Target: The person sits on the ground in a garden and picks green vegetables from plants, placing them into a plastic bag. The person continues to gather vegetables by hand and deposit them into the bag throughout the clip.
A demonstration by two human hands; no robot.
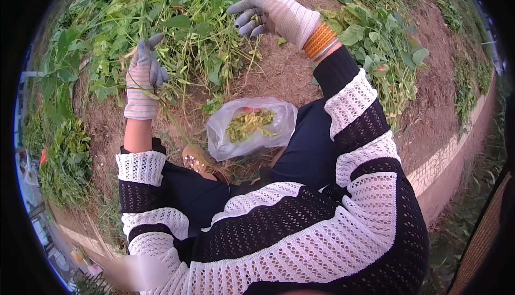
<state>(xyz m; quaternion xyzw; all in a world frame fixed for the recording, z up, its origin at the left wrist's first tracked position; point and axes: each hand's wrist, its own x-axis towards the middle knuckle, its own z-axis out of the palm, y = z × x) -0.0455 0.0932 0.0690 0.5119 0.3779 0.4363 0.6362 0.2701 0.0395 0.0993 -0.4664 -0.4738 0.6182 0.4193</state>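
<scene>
My left hand (145, 73), in a striped knit glove with grey fingers, is closed around the green stem of an uprooted bean plant (177, 128); its leafy end reaches up and its lower stem slants down past my foot. My right hand (263, 15), gloved alike, is raised over the plants with fingers curled, and a small green pod shows among them. Between my legs a translucent plastic bag (219, 134) lies wide, holding a pile of yellow-green bean pods (251, 124).
Heaped bean plants (213, 41) cover the ground ahead, with more leafy plants (374, 41) at the right and others (66, 162) at the left. Bare brown soil (281, 69) shows between them. A pale low border (438, 162) curves along the right. A sandal (195, 160) is beside the bag.
</scene>
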